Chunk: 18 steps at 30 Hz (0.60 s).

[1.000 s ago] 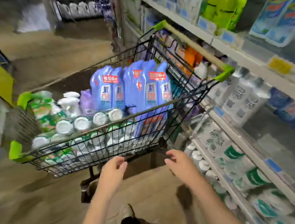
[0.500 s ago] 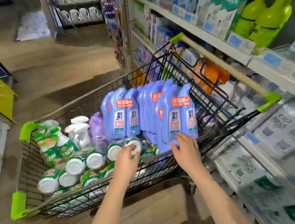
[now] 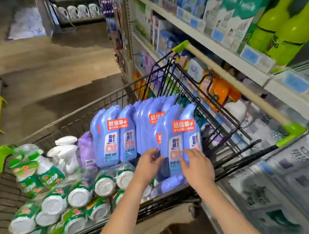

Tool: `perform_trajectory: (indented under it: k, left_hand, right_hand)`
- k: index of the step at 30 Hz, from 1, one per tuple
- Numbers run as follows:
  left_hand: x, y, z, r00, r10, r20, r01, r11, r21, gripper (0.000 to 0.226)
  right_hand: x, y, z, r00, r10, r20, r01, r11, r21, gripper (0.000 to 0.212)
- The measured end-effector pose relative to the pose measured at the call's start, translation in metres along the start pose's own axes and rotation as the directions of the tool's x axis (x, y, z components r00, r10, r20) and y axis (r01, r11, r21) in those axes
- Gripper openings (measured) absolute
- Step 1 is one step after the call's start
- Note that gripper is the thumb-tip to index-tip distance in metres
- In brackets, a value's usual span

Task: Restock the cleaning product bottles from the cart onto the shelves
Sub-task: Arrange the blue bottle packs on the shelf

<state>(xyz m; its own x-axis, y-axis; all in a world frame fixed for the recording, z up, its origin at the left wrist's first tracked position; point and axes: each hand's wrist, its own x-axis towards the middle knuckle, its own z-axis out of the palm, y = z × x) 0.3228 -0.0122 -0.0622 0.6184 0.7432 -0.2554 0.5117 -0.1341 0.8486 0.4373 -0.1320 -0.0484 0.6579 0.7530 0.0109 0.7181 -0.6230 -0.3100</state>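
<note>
While my forearms reach over the near edge of the cart, both my hands are down among the blue bottles. My left hand sits at the left side of the nearest blue twin pack, fingers bent toward it; whether they have closed on it I cannot tell. My right hand lies against the pack's lower right front, fingers loosely spread and touching the plastic. That pack stands upright in the cart's near right corner, with more blue packs behind it. Green-and-white bottles lie on their sides along the near left edge, white spray bottles upright beyond them. Shelves run along the cart's right side.
</note>
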Motion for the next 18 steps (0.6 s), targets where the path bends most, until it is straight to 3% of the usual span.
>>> perform_trajectory:
  k: [2,12,14,18]
  left_hand:
    - [0.015,0.013,0.009,1.000,0.024,0.015,-0.024,1.000,0.011,0.012]
    - [0.060,0.018,0.020,0.997,-0.071,0.024,0.070,0.996,0.055,0.055]
    - [0.066,0.012,0.024,0.995,-0.094,0.024,0.094,0.995,0.039,0.065]
    - [0.059,0.021,0.024,0.996,-0.091,0.002,0.091,0.996,0.003,0.064]
  right_hand:
    - [0.000,0.002,0.002,1.000,0.006,0.011,-0.006,1.000,0.018,0.023]
    - [0.011,0.020,-0.007,0.992,0.123,-0.006,-0.122,0.989,0.089,0.031]
    - [0.011,0.017,-0.004,0.992,0.121,0.019,-0.122,0.992,0.036,0.035]
    - [0.015,0.016,-0.006,0.985,0.115,0.128,-0.106,0.991,-0.078,0.048]
